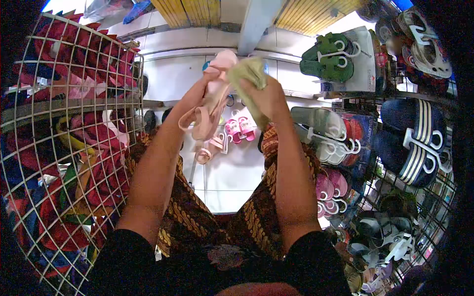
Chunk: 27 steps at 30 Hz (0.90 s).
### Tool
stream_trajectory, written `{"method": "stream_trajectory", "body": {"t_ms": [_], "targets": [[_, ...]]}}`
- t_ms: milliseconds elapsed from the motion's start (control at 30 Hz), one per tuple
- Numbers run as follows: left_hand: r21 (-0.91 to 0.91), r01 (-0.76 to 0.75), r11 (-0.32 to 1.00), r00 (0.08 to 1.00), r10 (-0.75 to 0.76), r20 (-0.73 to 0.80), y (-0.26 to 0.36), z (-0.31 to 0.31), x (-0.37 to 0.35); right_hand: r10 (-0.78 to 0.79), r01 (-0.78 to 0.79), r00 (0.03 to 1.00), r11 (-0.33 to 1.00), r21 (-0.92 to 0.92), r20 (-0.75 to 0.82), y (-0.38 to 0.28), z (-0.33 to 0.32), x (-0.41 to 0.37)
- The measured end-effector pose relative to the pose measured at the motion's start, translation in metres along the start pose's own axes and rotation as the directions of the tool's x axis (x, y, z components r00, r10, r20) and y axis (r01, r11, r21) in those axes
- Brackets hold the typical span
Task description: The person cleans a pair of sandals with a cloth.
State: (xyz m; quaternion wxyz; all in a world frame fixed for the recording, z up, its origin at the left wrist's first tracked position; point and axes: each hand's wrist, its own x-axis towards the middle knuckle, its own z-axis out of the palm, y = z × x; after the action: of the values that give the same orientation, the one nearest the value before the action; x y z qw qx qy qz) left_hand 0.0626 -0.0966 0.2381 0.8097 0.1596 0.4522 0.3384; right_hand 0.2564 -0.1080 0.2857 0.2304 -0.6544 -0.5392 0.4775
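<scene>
My left hand (211, 81) is closed around a pale pink sandal (201, 126), whose straps and sole hang down below my fingers. In my right hand (270, 101) is a folded light green cloth (247, 74), bunched against the upper end of the sandal and slightly blurred. Below the hands, a pair of small bright pink sandals (240, 127) lies on the white tiles. Another pale pink sandal (211, 149) with a strap shows just under the held one.
A wire rack (74, 106) with dark red goods stands on the left. To the right hang green sandals (328, 64), navy striped slides (417, 140) and pink sandals (332, 185) on white hangers. White floor tiles (224, 172) lie between my patterned trouser legs (185, 217).
</scene>
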Motion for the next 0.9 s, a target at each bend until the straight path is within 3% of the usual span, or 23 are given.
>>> {"method": "stream_trajectory", "body": {"t_ms": [33,67,100,167,200,233,267,300,333,367,400,467,500,533,633,667,700,733,767,800,867,900], "targets": [[-0.035,-0.059,0.998,0.998,0.059,-0.004,0.001,0.003,0.000,-0.061,0.060,0.997,0.998,0.010,0.052,0.007,0.006,0.000],[-0.211,0.007,0.977,1.000,-0.004,0.015,-0.005,-0.009,0.020,-0.121,0.119,0.987,0.993,0.023,0.103,0.020,0.015,0.001],[-0.174,0.005,0.985,1.000,-0.005,0.000,-0.003,-0.011,0.019,-0.180,0.176,0.972,0.984,0.039,0.151,0.020,0.020,0.000],[-0.100,0.007,0.995,1.000,-0.009,-0.023,0.000,-0.013,0.015,-0.017,0.010,0.995,0.997,0.070,0.103,0.017,0.019,0.002],[-0.046,0.109,0.993,0.994,-0.110,-0.007,-0.001,-0.023,0.022,0.045,-0.049,0.998,0.995,0.082,0.048,0.009,0.013,0.003],[-0.076,0.171,0.982,0.977,-0.159,0.142,-0.003,-0.034,0.028,0.109,-0.108,0.994,0.989,0.097,-0.005,0.006,0.008,0.005],[-0.098,0.235,0.967,0.937,-0.199,0.288,-0.005,-0.044,0.034,0.049,-0.049,0.999,0.997,0.067,-0.001,0.017,0.008,0.012],[-0.110,0.299,0.948,0.875,-0.226,0.429,-0.006,-0.050,0.036,-0.017,0.012,0.995,0.998,0.056,0.100,0.026,0.014,0.013],[-0.075,0.076,0.994,0.973,-0.057,0.223,-0.004,-0.024,0.019,-0.082,0.073,0.976,0.996,0.051,0.200,0.035,0.019,0.013],[0.053,-0.116,0.992,0.993,0.116,-0.001,-0.002,0.003,0.002,-0.144,0.134,0.944,0.990,0.053,0.298,0.038,0.023,0.012],[0.022,-0.144,0.989,0.987,0.145,-0.064,-0.001,0.009,0.003,-0.179,0.173,0.939,0.984,0.049,0.293,0.034,0.026,0.005],[-0.118,-0.034,0.992,0.999,0.034,-0.001,-0.002,-0.004,0.012,-0.148,0.136,0.976,0.987,0.083,0.162,0.021,0.024,0.002],[-0.081,0.020,0.996,0.998,-0.015,0.055,-0.004,-0.020,0.021,-0.131,0.122,0.987,0.988,0.100,0.097,0.013,0.021,0.001],[-0.043,0.071,0.997,0.992,-0.066,0.108,-0.002,-0.026,0.024,-0.004,0.002,1.000,0.995,0.096,0.015,0.008,0.017,0.004],[-0.049,0.010,0.999,1.000,-0.010,0.010,-0.004,-0.010,0.016,-0.145,0.131,0.977,0.987,0.098,0.158,0.021,0.021,0.009],[-0.105,-0.033,0.994,0.999,0.037,0.030,-0.004,-0.009,0.017,-0.152,0.132,0.947,0.987,0.088,0.282,0.025,0.025,0.008],[-0.162,-0.076,0.984,0.995,0.085,0.047,-0.004,-0.009,0.019,-0.168,0.153,0.948,0.985,0.076,0.272,0.029,0.027,0.009],[-0.180,0.045,0.983,0.998,-0.039,0.041,-0.001,-0.012,0.019,-0.183,0.172,0.948,0.983,0.064,0.261,0.034,0.029,0.011],[-0.179,0.075,0.981,0.991,-0.053,0.125,-0.001,-0.020,0.021,-0.199,0.192,0.948,0.980,0.051,0.250,0.038,0.030,0.013],[-0.178,0.102,0.979,0.976,-0.064,0.208,0.002,-0.023,0.020,-0.122,0.113,0.977,0.992,0.064,0.175,0.025,0.022,0.010],[-0.056,-0.127,0.990,0.990,0.130,0.058,-0.015,-0.014,0.025,-0.070,0.066,0.992,0.997,0.040,0.104,0.026,0.017,0.012],[-0.056,-0.129,0.990,0.990,0.132,0.057,-0.017,-0.016,0.029,-0.044,0.042,0.997,0.999,0.029,0.066,0.026,0.014,0.013]]}}
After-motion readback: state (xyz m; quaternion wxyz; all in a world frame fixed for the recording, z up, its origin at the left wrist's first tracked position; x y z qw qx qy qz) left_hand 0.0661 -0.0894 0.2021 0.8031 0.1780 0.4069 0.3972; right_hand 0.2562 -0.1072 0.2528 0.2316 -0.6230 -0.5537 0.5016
